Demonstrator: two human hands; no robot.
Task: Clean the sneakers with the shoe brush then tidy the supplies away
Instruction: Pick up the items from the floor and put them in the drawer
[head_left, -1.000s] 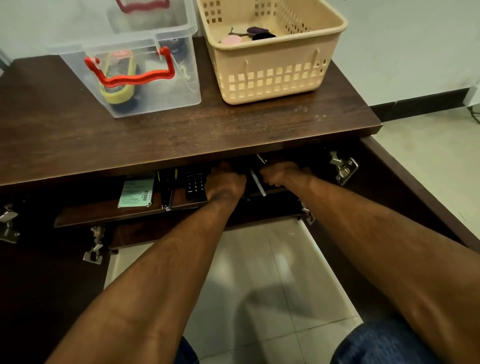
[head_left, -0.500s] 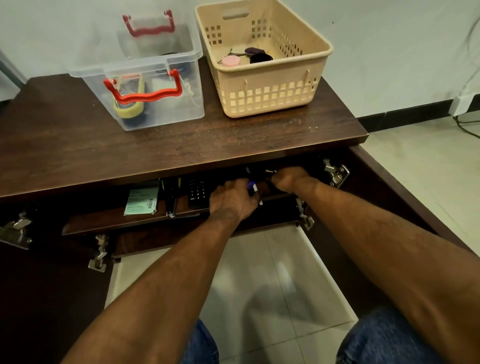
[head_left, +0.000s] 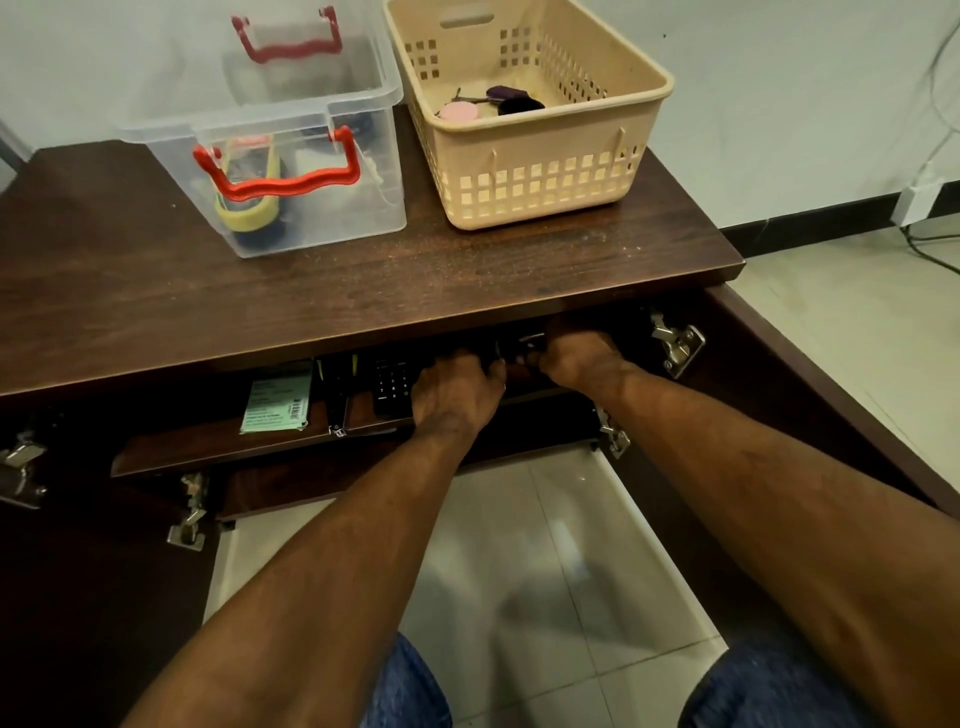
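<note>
- Left hand and right hand: both reach under the tabletop onto the shelf, fingers hidden in shadow; grasp cannot be told.
- Beside the left hand: keypad, green label.
- Tabletop: clear box, basket. Sneakers and brush not identifiable.

At twelve o'clock you have a beige basket with a grid of square cut-outs in its walls; inside it lie a pink round piece and a dark purple one. At eleven o'clock your clear plastic box carries bright red handles and shows a yellow-rimmed object through its wall. The cabinet top is dark brown wood grain. At nine o'clock a pale green label bears black print, beside a black keypad with white digits. Your jeans at six o'clock are blue.
</note>
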